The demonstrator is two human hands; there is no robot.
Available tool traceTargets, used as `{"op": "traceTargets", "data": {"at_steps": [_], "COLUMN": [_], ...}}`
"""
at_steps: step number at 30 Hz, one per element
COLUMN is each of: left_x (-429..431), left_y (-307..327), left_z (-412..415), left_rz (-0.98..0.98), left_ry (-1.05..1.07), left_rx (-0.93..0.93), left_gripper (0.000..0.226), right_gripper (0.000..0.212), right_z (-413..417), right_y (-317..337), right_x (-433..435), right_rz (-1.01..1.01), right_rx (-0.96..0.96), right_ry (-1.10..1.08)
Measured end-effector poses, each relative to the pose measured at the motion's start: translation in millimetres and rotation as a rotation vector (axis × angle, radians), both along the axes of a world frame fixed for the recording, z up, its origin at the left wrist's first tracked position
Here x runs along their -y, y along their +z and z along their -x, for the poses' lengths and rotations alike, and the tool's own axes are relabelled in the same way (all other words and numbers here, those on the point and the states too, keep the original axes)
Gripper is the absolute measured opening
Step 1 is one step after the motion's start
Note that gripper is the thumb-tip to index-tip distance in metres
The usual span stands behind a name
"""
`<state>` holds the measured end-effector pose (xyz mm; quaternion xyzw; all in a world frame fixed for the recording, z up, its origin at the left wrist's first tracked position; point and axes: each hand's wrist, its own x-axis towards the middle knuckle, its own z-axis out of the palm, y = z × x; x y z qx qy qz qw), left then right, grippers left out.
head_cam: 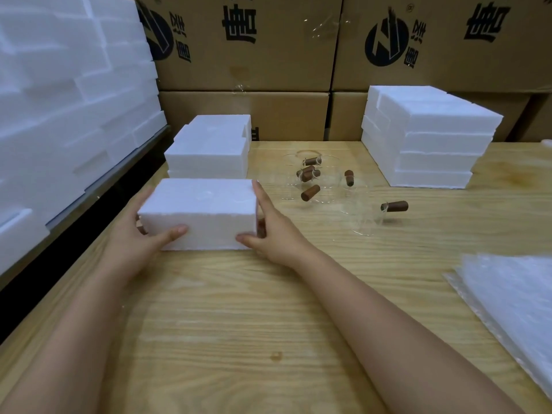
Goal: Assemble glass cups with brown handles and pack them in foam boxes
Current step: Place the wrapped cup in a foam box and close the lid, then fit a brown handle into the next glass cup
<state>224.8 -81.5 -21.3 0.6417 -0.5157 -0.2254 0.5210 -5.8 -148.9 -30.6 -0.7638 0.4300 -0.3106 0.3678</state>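
A white foam box [206, 207], matt and finely grainy, sits on a pale wooden tabletop [268, 309] with visible grain. Glass cups [363, 216] are clear and glossy, with smooth dark brown handles [394, 206]. Cardboard cartons [268, 55] are matt brown. Plastic sheets [513, 294] look translucent and shiny.

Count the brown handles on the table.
6 handles: rear one; two overlapping before it; one nearer; one to their right; one far right. The overlapping pair is unclear; others may be hidden.
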Motion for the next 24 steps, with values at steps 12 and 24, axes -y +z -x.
{"op": "traceTargets", "data": {"at_steps": [12, 24], "left_x": [81.5, 90.7], "left_y": [-12.6, -12.2], "left_z": [-29.9, -30.7], "left_rz": [-0.051, 0.057], "left_ry": [0.319, 0.186], "left_rx": [0.020, -0.157], "left_gripper": [0.093, 0.056], "right_gripper": [0.046, 0.045], "right_z": [-56.0, -70.8], "right_y": [7.0, 0.2], "right_x": [32.4, 30.6], "right_rz": [-0.242, -0.059], "right_rx": [0.149, -0.024], "right_ry": [-0.146, -0.217]}}
